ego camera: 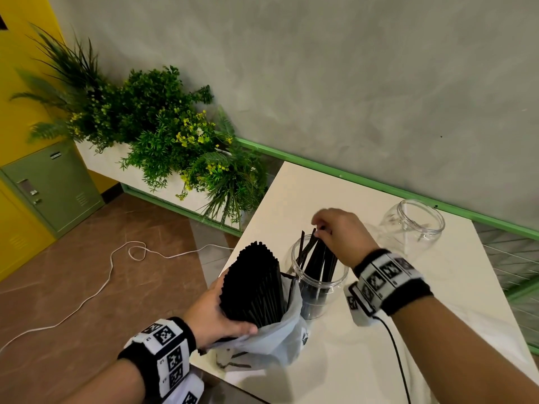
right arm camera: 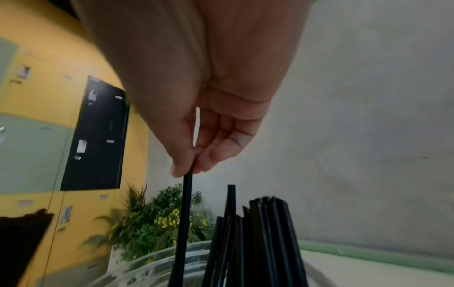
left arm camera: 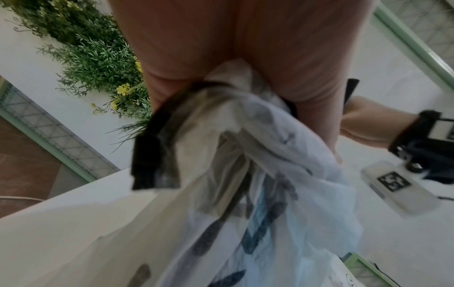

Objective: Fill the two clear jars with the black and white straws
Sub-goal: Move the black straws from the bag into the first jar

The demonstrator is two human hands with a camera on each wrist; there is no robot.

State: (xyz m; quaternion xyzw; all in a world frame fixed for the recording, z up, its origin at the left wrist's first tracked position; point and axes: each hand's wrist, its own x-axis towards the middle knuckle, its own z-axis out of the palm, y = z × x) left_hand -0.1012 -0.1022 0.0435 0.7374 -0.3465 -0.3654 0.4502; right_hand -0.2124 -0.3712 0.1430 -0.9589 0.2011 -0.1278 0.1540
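Note:
A thick bundle of black straws (ego camera: 252, 282) stands in a thin plastic bag (ego camera: 274, 339) at the table's near left corner. My left hand (ego camera: 217, 312) grips bundle and bag together; in the left wrist view the bag (left arm camera: 258, 184) fills the picture below the palm. Right beside it, a clear jar (ego camera: 319, 282) holds several black straws leaning apart. Above that jar, my right hand (ego camera: 322, 228) pinches the top of one black straw (right arm camera: 183, 223) between thumb and finger, its lower end inside the jar (right arm camera: 157, 266). A second clear jar (ego camera: 412, 225) stands empty at the far right. No white straws show.
The white table (ego camera: 408, 330) ends at a green rail and grey wall behind. A black cable (ego camera: 393, 351) runs from my right wrist across the table. Green plants (ego camera: 163, 132) in a white planter, a white cord (ego camera: 96, 287) on the brown floor and yellow-green lockers lie left.

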